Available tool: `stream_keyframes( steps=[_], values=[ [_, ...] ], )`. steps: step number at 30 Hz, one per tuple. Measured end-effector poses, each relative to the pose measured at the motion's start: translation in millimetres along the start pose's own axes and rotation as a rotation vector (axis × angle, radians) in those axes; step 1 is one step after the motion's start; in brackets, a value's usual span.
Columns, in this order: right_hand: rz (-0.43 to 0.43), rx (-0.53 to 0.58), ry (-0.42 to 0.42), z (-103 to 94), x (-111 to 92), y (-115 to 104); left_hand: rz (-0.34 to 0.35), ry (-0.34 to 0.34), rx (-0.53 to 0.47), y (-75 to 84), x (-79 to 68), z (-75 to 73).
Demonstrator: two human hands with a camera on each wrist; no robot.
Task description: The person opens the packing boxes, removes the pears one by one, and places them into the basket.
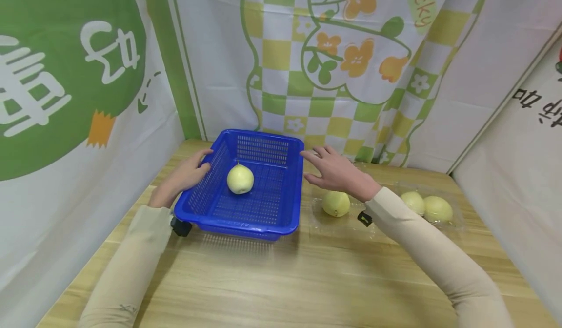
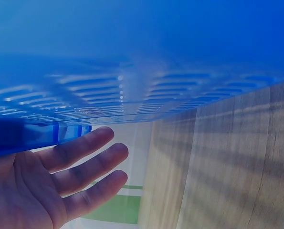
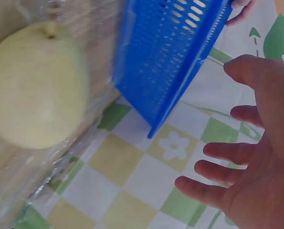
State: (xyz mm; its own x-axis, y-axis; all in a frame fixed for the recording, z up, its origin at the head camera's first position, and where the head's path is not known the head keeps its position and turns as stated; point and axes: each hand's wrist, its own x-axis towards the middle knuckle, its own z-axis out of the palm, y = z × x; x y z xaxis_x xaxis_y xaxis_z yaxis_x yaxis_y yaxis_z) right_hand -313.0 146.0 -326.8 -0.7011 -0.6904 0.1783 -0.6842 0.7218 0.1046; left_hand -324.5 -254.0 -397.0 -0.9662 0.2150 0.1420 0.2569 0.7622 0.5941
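One pear [image 1: 240,179] lies in the blue basket [image 1: 246,226], resting on its slotted floor a little toward eleven o'clock of the middle. The basket is in front of the person on the wooden bench [image 1: 263,279], though whether its base sits fully down is hard to tell. The left hand [image 1: 186,174] grips the rim at about ten o'clock, thumb over the edge and the other fingers stretched loosely down the outside. The right hand [image 1: 338,172] is spread beside the rim at about two o'clock, holding nothing, its fingers apart and, in its own wrist view, clear of the plastic. Out at three o'clock from the basket, a clear pack [image 1: 320,220] carries a single pale pear [image 1: 336,204], and farther the same way a second pack [image 1: 456,218] carries two more pears [image 1: 438,209]. By count, one of four pears in view is in the basket and three lie outside, untouched by either hand, so the work looks to be at an early stage
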Motion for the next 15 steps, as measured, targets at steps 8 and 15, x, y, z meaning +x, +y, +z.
stream_keyframes(
  steps=[8, 15],
  values=[
    [0.048, -0.013, -0.028, 13.3, -20.8, 11.7, -0.009, -0.009, -0.005, -0.9, 1.1, -1.0],
    [0.112, -0.006, -0.082, 28.0, -36.6, 17.0, -0.02, -0.007, -0.003, -0.7, 1.0, -1.0]
  ],
)
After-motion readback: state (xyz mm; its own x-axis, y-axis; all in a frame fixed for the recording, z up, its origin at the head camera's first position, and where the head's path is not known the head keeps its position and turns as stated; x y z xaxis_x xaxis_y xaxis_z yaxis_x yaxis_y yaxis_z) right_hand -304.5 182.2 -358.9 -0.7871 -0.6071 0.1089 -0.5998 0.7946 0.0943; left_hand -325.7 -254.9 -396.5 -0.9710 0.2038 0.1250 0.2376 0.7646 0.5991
